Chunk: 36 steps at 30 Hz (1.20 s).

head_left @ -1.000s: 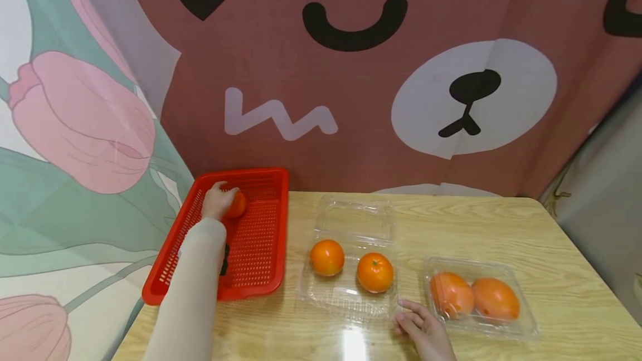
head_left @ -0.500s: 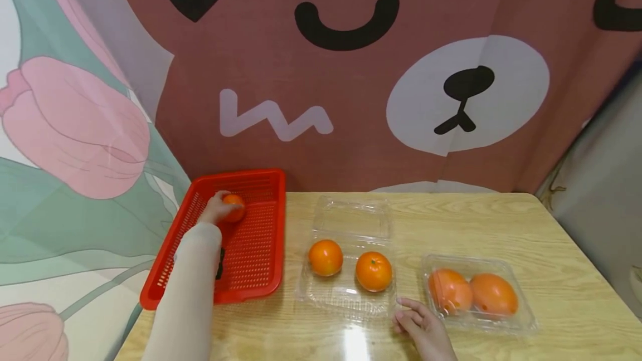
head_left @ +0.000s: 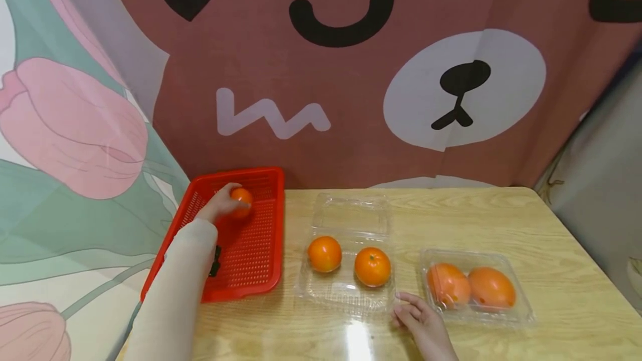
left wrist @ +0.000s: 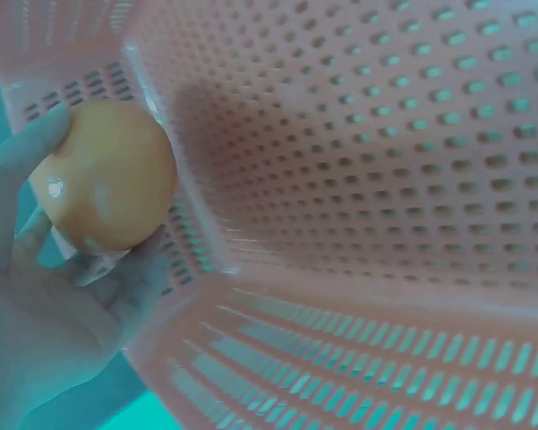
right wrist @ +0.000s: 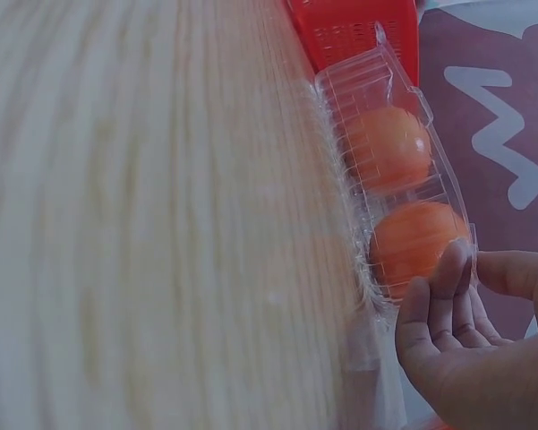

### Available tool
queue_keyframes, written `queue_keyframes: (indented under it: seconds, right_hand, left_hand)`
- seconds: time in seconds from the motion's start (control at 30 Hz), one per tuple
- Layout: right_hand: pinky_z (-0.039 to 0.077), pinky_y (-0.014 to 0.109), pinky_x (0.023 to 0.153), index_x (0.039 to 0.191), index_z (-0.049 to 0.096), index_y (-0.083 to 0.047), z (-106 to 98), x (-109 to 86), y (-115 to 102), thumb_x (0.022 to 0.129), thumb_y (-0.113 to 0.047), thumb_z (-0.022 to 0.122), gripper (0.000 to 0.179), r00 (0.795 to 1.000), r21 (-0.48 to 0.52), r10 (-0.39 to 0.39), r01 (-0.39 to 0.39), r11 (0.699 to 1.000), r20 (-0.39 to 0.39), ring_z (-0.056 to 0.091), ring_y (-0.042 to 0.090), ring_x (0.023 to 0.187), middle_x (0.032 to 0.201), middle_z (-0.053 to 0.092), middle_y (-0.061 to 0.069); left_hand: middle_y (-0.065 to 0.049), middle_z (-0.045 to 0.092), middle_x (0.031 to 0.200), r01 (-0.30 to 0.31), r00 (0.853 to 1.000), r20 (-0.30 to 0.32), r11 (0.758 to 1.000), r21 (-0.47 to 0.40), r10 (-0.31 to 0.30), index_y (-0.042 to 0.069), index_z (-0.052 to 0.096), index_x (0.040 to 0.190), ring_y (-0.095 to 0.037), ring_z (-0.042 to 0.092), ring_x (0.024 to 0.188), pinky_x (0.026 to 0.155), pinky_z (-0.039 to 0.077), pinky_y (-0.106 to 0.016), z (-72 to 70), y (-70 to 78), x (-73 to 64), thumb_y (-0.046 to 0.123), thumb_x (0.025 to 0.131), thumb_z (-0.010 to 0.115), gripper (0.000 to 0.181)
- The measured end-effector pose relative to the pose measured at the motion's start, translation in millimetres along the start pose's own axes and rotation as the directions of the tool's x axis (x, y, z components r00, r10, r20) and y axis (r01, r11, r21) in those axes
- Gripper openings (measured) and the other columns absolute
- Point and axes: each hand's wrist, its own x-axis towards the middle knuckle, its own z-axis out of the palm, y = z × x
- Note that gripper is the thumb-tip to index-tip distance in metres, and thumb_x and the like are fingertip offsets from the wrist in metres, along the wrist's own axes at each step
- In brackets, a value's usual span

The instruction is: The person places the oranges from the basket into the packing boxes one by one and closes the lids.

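Observation:
My left hand grips an orange over the back part of a red plastic basket. In the left wrist view the thumb lies on one side of that orange and the fingers curl under the other. A clear plastic clamshell box stands with its lid folded back, holding one orange at left and another orange at right. At the box's front right corner my right hand pinches the edge between thumb and fingers, as the right wrist view shows.
A second clear box, closed, sits to the right with two orange fruits inside. A small dark object lies in the basket, partly behind my left sleeve. A printed curtain hangs behind the wooden table.
My left fingers have closed round the orange in the basket, and it has moved slightly right and up. The right hand stays at the box corner. The head view has shifted a little.

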Motion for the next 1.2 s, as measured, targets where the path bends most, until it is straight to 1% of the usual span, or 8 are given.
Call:
queue_keyframes:
  seconds: [0.13,0.27,0.43,0.57,0.73,0.87,1.03,1.2]
  right_hand:
    - [0.055,0.027,0.07,0.127,0.052,0.013,-0.1,-0.7,-1.3,0.095,0.002,0.059,0.034,1.0,-0.002,0.002,-0.002,1.0,-0.002,0.064,0.016,0.072,0.088,0.068,0.015]
    - [0.055,0.027,0.069,0.126,0.052,0.014,-0.6,-1.1,-1.2,0.095,0.003,0.058,0.033,1.0,-0.006,-0.004,0.004,1.0,-0.005,0.064,0.016,0.071,0.087,0.068,0.014]
    - [0.055,0.027,0.068,0.125,0.052,0.014,-0.1,-1.7,-0.8,0.095,0.004,0.058,0.032,1.0,-0.003,-0.011,0.011,1.0,-0.013,0.064,0.016,0.071,0.087,0.068,0.014]
    - [0.056,0.027,0.069,0.126,0.052,0.014,0.1,-4.1,-1.2,0.095,0.004,0.058,0.033,1.0,0.0,-0.004,0.004,1.0,-0.01,0.064,0.016,0.071,0.089,0.068,0.016]
    - [0.056,0.027,0.071,0.128,0.051,0.013,0.2,-4.1,-3.4,0.096,0.004,0.057,0.034,1.0,-0.006,0.0,0.0,1.0,-0.011,0.065,0.017,0.074,0.09,0.068,0.016]
    - [0.056,0.027,0.072,0.128,0.052,0.012,2.4,-2.3,-5.4,0.096,0.004,0.056,0.034,1.0,-0.011,-0.012,0.012,1.0,-0.005,0.065,0.017,0.076,0.091,0.068,0.016]
    - [0.057,0.028,0.072,0.128,0.052,0.013,4.1,-2.8,-6.1,0.096,0.005,0.055,0.033,1.0,-0.01,-0.007,0.007,1.0,-0.004,0.065,0.018,0.077,0.092,0.069,0.017]
    - [0.057,0.028,0.072,0.129,0.051,0.013,2.2,-4.8,-6.3,0.096,0.006,0.054,0.033,1.0,-0.02,-0.009,0.009,1.0,-0.006,0.066,0.018,0.076,0.093,0.069,0.018]
  left_hand:
    - [-0.029,0.042,0.138,-0.026,1.0,-0.008,0.999,0.026,0.026,0.0,0.026,0.152,-0.043,0.047,0.116,0.1,0.042,-0.056,-2.1,10.3,-1.1,0.023,0.095,0.064,0.072]
    - [-0.028,0.044,0.138,-0.076,0.997,-0.026,0.996,0.056,0.078,0.001,0.027,0.151,-0.042,0.05,0.114,0.099,0.043,-0.056,-2.8,22.1,-5.9,0.025,0.095,0.064,0.072]
    - [-0.025,0.046,0.14,-0.117,0.991,-0.05,0.987,0.106,0.123,0.004,0.029,0.152,-0.039,0.052,0.114,0.099,0.044,-0.055,-0.5,39.9,-16.8,0.03,0.095,0.066,0.072]
    - [-0.02,0.048,0.139,-0.14,0.985,-0.084,0.979,0.149,0.154,0.009,0.032,0.152,-0.036,0.054,0.111,0.095,0.047,-0.054,1.6,54.8,-27.1,0.034,0.093,0.068,0.073]
    - [-0.012,0.047,0.143,-0.175,0.968,-0.144,0.965,0.194,0.204,0.019,0.036,0.15,-0.033,0.055,0.111,0.092,0.045,-0.057,3.8,78.0,-44.7,0.04,0.09,0.071,0.073]
    - [-0.008,0.046,0.144,-0.19,0.954,-0.183,0.951,0.242,0.237,0.026,0.038,0.149,-0.033,0.054,0.113,0.091,0.041,-0.062,4.3,92.3,-62.0,0.043,0.088,0.072,0.072]
    - [-0.004,0.047,0.145,-0.211,0.943,-0.191,0.934,0.288,0.271,0.031,0.039,0.149,-0.031,0.054,0.117,0.091,0.04,-0.066,11.0,108.3,-85.3,0.05,0.086,0.073,0.074]
    - [0.002,0.048,0.144,-0.246,0.93,-0.189,0.914,0.323,0.317,0.033,0.041,0.147,-0.028,0.056,0.115,0.091,0.043,-0.062,22.8,123.5,-102.7,0.055,0.084,0.072,0.073]
